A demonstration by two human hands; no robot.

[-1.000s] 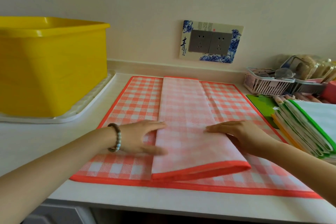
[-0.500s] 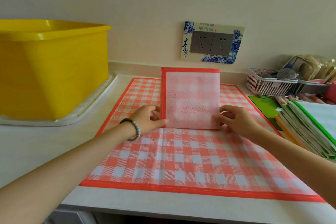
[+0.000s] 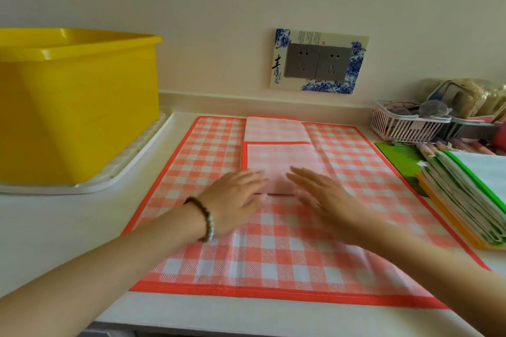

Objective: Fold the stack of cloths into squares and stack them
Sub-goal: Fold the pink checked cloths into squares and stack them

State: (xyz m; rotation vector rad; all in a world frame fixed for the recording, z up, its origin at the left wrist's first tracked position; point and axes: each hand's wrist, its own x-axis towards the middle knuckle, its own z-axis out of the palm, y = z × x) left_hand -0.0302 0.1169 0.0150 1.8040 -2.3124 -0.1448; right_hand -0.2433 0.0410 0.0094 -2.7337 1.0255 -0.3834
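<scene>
On the white countertop [image 3: 41, 227], a part-folded checked cloth [image 3: 279, 161] is pressed flat by the left hand [image 3: 235, 200] and right hand [image 3: 320, 194], fingers straight, nothing gripped. The spread cloth [image 3: 273, 254] and the side stack [image 3: 465, 200] appear not yet folded.

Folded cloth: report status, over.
Left hand and right hand open, flat on near edge of folded cloth. Far flap uncovered, not yet square. Nothing in the way; cloth stack sits to the right.

folded cloth [image 3: 279, 161]: pale pink check, orange edge | tub [image 3: 79, 107]: yellow | basket [image 3: 405, 124]: pink
</scene>
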